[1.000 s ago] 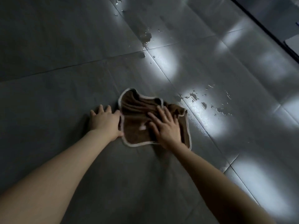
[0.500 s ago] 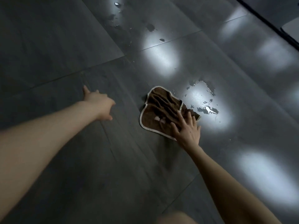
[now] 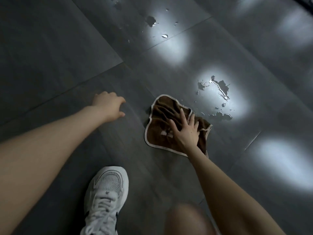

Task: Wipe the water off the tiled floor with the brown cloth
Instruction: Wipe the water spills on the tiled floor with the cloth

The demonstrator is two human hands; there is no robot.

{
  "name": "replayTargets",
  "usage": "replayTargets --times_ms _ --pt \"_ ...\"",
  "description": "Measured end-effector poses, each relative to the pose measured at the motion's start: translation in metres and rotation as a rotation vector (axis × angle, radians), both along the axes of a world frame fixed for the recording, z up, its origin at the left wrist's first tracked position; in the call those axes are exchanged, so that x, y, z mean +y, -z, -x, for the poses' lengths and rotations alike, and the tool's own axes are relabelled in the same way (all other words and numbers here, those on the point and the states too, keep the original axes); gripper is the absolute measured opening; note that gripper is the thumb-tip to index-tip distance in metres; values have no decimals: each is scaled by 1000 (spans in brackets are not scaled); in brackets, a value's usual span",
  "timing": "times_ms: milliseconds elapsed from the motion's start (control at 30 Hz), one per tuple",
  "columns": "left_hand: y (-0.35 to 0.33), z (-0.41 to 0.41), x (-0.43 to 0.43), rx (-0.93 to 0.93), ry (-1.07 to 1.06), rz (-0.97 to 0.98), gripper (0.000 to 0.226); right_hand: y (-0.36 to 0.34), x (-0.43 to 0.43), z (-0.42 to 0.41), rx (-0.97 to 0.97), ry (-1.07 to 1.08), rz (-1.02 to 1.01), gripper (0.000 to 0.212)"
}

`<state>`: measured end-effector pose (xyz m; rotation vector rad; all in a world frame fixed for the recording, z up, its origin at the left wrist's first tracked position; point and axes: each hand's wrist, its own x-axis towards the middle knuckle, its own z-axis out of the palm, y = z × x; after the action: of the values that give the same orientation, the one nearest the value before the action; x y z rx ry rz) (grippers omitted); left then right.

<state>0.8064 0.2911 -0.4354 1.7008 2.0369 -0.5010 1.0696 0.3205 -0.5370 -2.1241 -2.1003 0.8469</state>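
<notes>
One brown cloth (image 3: 171, 122) under the flat, spread right hand (image 3: 186, 133); left hand (image 3: 108, 106) loosely curled, empty.

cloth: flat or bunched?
Bunched. The cloth is rumpled into ridges under the right hand, its pale edging wavy and one corner folded over.

Dark grey tiled floor (image 3: 59, 48) with bright light reflections (image 3: 171, 48).
</notes>
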Motion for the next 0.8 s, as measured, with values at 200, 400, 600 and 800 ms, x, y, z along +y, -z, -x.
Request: replayTargets --times_ms 200,400,600,800 --pt "72 -20 16 -152 -125 -35 58 25 33 48 -169 -384 -210 58" --pt "86 -7 17 -91 -30 -52 51 52 37 57 -176 -602 -405 41" --pt "78 -32 37 -83 138 11 52 40 84 -78 -325 44 -152 44" --pt "79 -60 58 -229 18 -61 60 42 56 -2 -306 -207 -201 45"
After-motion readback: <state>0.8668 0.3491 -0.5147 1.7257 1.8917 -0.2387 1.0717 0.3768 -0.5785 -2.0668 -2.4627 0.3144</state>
